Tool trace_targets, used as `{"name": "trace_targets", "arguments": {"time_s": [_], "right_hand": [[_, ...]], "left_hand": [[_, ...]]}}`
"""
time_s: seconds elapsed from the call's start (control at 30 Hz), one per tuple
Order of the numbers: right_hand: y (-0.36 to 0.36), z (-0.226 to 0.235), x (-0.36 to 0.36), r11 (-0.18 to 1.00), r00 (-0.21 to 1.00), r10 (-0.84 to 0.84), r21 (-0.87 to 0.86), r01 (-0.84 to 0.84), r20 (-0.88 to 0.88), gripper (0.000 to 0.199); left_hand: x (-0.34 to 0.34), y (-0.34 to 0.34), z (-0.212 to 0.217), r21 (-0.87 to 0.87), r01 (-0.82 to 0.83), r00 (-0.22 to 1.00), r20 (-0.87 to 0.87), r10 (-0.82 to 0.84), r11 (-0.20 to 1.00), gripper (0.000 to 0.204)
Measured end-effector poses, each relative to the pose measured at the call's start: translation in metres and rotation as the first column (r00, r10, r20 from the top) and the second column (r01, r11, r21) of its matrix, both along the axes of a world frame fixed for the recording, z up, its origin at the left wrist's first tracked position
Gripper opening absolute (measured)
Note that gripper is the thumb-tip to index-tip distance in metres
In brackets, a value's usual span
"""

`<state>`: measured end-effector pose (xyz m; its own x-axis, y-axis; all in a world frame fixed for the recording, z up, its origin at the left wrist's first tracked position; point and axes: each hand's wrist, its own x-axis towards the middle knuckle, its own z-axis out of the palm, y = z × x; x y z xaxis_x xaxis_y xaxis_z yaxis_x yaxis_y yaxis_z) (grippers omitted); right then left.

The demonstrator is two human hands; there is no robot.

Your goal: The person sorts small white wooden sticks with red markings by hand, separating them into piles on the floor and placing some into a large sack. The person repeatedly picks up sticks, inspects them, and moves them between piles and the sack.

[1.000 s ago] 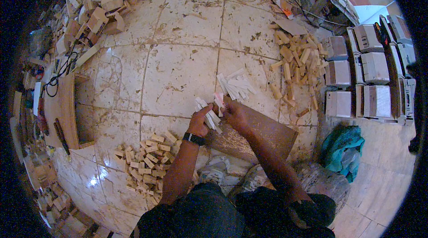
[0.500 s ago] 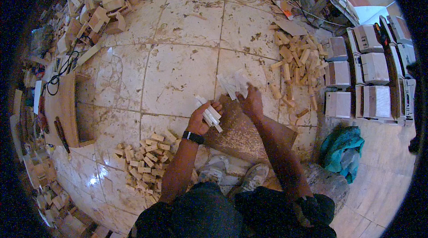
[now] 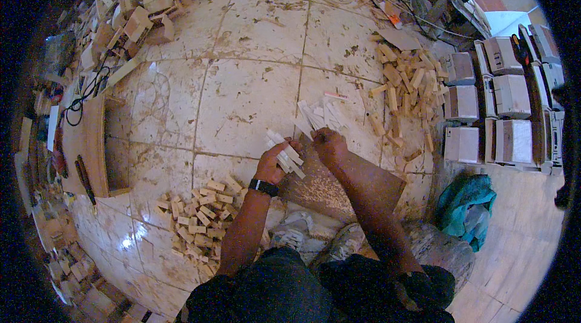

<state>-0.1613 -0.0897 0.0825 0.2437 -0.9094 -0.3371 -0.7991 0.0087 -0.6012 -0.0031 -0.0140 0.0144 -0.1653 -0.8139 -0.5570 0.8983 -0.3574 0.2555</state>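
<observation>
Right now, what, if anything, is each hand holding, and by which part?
The left hand grips a bundle of white strips around its middle; the right hand is at the loose strips, any hold there is unclear.

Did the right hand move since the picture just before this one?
Yes, the right hand moved left and slightly down the picture, judged against the brown board.

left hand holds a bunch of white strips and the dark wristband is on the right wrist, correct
Not quite: the head view shows the dark wristband on the wrist of the left hand, not the right. It does hold a bunch of white strips.
</observation>
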Motion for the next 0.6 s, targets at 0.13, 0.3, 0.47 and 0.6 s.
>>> {"name": "trace_targets", "arguments": {"time_s": [0.13, 0.3, 0.47, 0.6], "right_hand": [[-0.020, -0.027, -0.013, 0.986, 0.991, -0.063, -0.148, 0.081, 0.119, 0.030], [-0.028, -0.026, -0.022, 0.940, 0.963, -0.237, -0.281, 0.194, -0.129, 0.033], [-0.001, 0.008, 0.003, 0.955, 0.979, 0.119, 0.252, -0.158, 0.163, 0.038], [0.020, 0.003, 0.014, 0.937, 0.932, 0.349, -0.068, -0.343, 0.101, 0.031]], "left_hand": [[-0.003, -0.002, 0.004, -0.012, -0.016, 1.000, -0.009, 0.016, 1.000, 0.032], [-0.005, -0.003, 0.009, 0.020, -0.040, 0.999, 0.023, 0.040, 0.999, 0.030], [0.002, 0.000, 0.005, -0.085, 0.050, 0.997, -0.047, -0.054, 0.995, 0.028], [-0.002, -0.004, -0.015, 0.032, 0.051, 0.992, -0.116, -0.047, 0.998, 0.025]]}}
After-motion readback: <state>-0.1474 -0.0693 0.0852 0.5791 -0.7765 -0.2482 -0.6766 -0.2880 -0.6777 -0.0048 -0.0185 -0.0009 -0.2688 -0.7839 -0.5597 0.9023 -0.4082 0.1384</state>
